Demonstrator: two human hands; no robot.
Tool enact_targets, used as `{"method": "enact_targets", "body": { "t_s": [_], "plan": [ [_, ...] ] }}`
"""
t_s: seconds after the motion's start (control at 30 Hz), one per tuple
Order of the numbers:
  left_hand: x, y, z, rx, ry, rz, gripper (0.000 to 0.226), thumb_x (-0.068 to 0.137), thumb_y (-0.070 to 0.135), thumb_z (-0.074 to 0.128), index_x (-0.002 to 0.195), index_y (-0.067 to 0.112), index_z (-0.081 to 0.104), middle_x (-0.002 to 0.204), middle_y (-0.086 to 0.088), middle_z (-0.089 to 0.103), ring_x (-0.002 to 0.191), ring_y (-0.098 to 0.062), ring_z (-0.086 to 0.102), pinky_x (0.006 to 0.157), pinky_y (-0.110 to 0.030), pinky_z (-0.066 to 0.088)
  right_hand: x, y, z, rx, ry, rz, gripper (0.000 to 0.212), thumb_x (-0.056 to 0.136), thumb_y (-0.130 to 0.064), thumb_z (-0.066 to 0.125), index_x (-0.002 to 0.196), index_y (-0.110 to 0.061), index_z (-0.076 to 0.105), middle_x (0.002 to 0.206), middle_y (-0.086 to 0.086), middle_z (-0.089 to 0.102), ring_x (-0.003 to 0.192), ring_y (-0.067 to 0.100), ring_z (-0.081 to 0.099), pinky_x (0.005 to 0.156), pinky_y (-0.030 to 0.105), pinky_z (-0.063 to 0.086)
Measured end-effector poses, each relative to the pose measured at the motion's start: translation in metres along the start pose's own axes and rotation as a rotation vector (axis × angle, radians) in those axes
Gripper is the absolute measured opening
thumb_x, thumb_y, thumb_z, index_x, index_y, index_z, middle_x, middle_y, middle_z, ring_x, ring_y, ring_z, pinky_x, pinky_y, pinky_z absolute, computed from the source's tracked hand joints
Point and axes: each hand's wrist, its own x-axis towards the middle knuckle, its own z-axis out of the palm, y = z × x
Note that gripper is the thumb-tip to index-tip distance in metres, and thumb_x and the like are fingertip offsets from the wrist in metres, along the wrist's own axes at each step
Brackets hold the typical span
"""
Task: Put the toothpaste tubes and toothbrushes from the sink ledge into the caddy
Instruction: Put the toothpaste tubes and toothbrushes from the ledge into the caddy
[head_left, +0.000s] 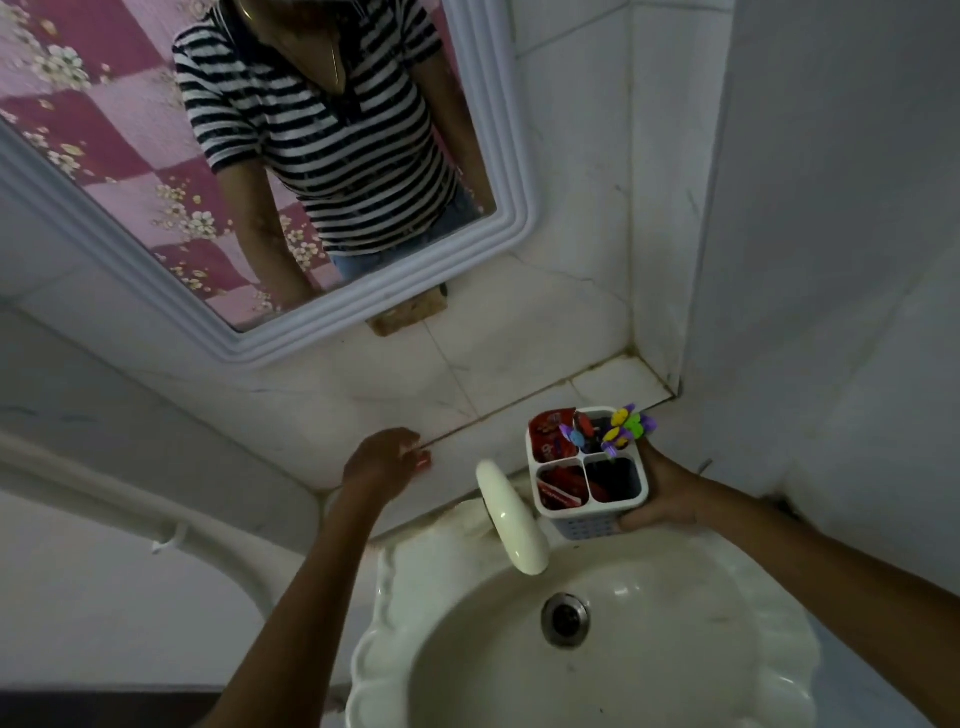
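Note:
My right hand (662, 493) grips a white four-compartment caddy (592, 522) above the back right of the sink. Red toothpaste tubes (561, 488) fill the two left compartments. Toothbrushes with colourful tops (623, 428) stand in the far right compartment. The near right compartment looks dark, with something red at its edge. My left hand (387, 460) rests fingers-down on the tiled ledge (322, 415) to the left of the tap, holding nothing that I can see.
A cream tap (511, 525) curves over the white scalloped sink (597, 649) with its metal drain (565, 619). A white-framed mirror (291, 332) hangs above the ledge and reflects a person in a striped shirt. White tiled walls meet in a corner at the right.

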Motion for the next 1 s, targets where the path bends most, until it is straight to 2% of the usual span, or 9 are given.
{"method": "enact_targets", "body": {
  "t_s": [0.07, 0.17, 0.37, 0.47, 0.63, 0.7, 0.77, 0.87, 1.0],
  "plan": [
    [0.011, -0.025, 0.021, 0.143, -0.100, -0.061, 0.047, 0.094, 0.033, 0.053, 0.141, 0.030, 0.048, 0.149, 0.001, 0.049, 0.132, -0.023, 0.051, 0.108, -0.035, 0.042, 0.001, 0.002, 0.000, 0.005, 0.001, -0.002, 0.102, 0.056, 0.011, 0.084, 0.124, -0.038, 0.025, 0.130, 0.000, 0.049, 0.115, 0.000, 0.053, 0.085, 0.010, 0.050],
    [0.012, -0.044, 0.045, 0.317, -0.107, -0.020, 0.056, 0.092, 0.034, 0.052, 0.147, 0.033, 0.038, 0.149, -0.001, 0.049, 0.133, -0.025, 0.049, 0.106, -0.035, 0.043, 0.001, 0.004, 0.000, 0.000, 0.009, 0.002, 0.101, 0.056, 0.008, 0.085, 0.123, -0.039, 0.026, 0.129, -0.001, 0.048, 0.119, 0.007, 0.051, 0.086, 0.009, 0.049],
    [0.010, -0.023, 0.058, 0.523, -0.040, 0.106, 0.036, 0.098, 0.043, 0.043, 0.120, 0.019, 0.060, 0.117, -0.008, 0.064, 0.107, -0.028, 0.063, 0.087, -0.038, 0.053, 0.000, 0.004, -0.001, -0.009, -0.003, 0.011, 0.102, 0.055, 0.007, 0.086, 0.125, -0.038, 0.025, 0.125, -0.008, 0.049, 0.118, 0.007, 0.051, 0.085, 0.008, 0.049],
    [0.002, -0.003, 0.042, 0.282, -0.032, 0.096, 0.025, 0.093, 0.042, 0.051, 0.099, 0.020, 0.063, 0.098, -0.005, 0.070, 0.092, -0.026, 0.068, 0.080, -0.035, 0.056, 0.001, 0.005, 0.000, 0.001, 0.007, 0.008, 0.105, 0.055, 0.009, 0.085, 0.130, -0.028, 0.022, 0.130, 0.002, 0.049, 0.119, 0.014, 0.051, 0.085, 0.007, 0.048],
    [-0.031, 0.064, -0.031, -0.469, 0.362, 0.240, 0.013, 0.090, 0.018, 0.065, 0.102, 0.016, 0.064, 0.094, 0.001, 0.071, 0.082, -0.011, 0.068, 0.072, -0.012, 0.052, 0.000, 0.003, 0.001, 0.004, 0.024, 0.002, 0.106, 0.052, 0.002, 0.086, 0.131, -0.028, 0.022, 0.135, 0.009, 0.047, 0.122, 0.018, 0.050, 0.089, 0.009, 0.048],
    [-0.051, 0.099, -0.055, -0.667, 0.346, 0.364, 0.015, 0.091, 0.016, 0.065, 0.105, 0.016, 0.065, 0.101, -0.005, 0.073, 0.089, -0.015, 0.072, 0.078, -0.024, 0.058, -0.001, 0.000, 0.001, 0.002, 0.022, 0.002, 0.108, 0.049, -0.003, 0.086, 0.132, -0.025, 0.021, 0.133, 0.009, 0.049, 0.121, 0.018, 0.052, 0.090, 0.015, 0.050],
    [-0.070, 0.128, -0.066, -0.714, 0.240, 0.458, 0.017, 0.090, 0.014, 0.066, 0.107, 0.015, 0.065, 0.104, -0.005, 0.074, 0.093, -0.013, 0.073, 0.078, -0.025, 0.060, -0.001, -0.002, 0.001, -0.014, 0.009, 0.013, 0.108, 0.047, -0.007, 0.087, 0.131, -0.027, 0.021, 0.130, 0.003, 0.051, 0.120, 0.015, 0.053, 0.090, 0.014, 0.050],
    [-0.092, 0.162, -0.057, -0.623, 0.090, 0.514, 0.017, 0.087, 0.013, 0.068, 0.105, 0.014, 0.068, 0.102, 0.002, 0.074, 0.089, -0.006, 0.072, 0.076, -0.021, 0.060, -0.001, -0.004, -0.001, -0.005, -0.012, 0.025, 0.102, 0.054, 0.012, 0.084, 0.123, -0.031, 0.023, 0.117, -0.012, 0.050, 0.107, 0.000, 0.053, 0.079, 0.005, 0.048],
    [-0.102, 0.179, -0.030, -0.488, 0.029, 0.533, 0.015, 0.083, 0.015, 0.069, 0.097, 0.023, 0.069, 0.092, 0.005, 0.074, 0.082, -0.013, 0.072, 0.075, -0.040, 0.062, -0.001, -0.003, -0.002, -0.005, -0.010, 0.028, 0.104, 0.055, 0.016, 0.083, 0.131, -0.022, 0.023, 0.116, -0.015, 0.051, 0.105, -0.014, 0.053, 0.075, 0.003, 0.047]
  ]
}}
